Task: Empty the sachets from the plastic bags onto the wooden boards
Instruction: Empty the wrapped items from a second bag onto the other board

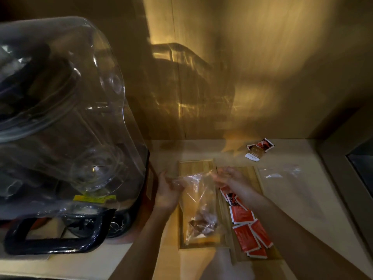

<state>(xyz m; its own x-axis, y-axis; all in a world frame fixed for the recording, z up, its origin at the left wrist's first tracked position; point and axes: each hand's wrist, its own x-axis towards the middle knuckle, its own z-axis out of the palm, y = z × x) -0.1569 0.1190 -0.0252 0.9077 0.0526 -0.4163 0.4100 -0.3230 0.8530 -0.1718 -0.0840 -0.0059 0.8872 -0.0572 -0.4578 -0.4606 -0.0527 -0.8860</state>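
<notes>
Clear plastic bag (198, 201) is held at its mouth by left hand (167, 190) and right hand (230, 177) above the left wooden board (196, 166), brown sachets (201, 222) bunched at its bottom. Tipped askew, these could be spilled onto the red sachets (250, 231) just right of that board.

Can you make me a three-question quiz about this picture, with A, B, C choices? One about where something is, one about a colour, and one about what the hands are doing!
1. Where do the loose square sachets lie?
A. on the right wooden board
B. inside the big clear plastic cover
C. on the floor

2. What colour are most of those sachets?
A. blue
B. red
C. green

3. What is the clear plastic bag over the left wooden board like?
A. lying flat and empty
B. tied in a knot
C. held up by both hands, brown sachets at its bottom

Answers:
1. A, they lie in a row along that board.
2. B, their faces are red with white edges.
3. C, the left hand and right hand pinch its top.
</notes>
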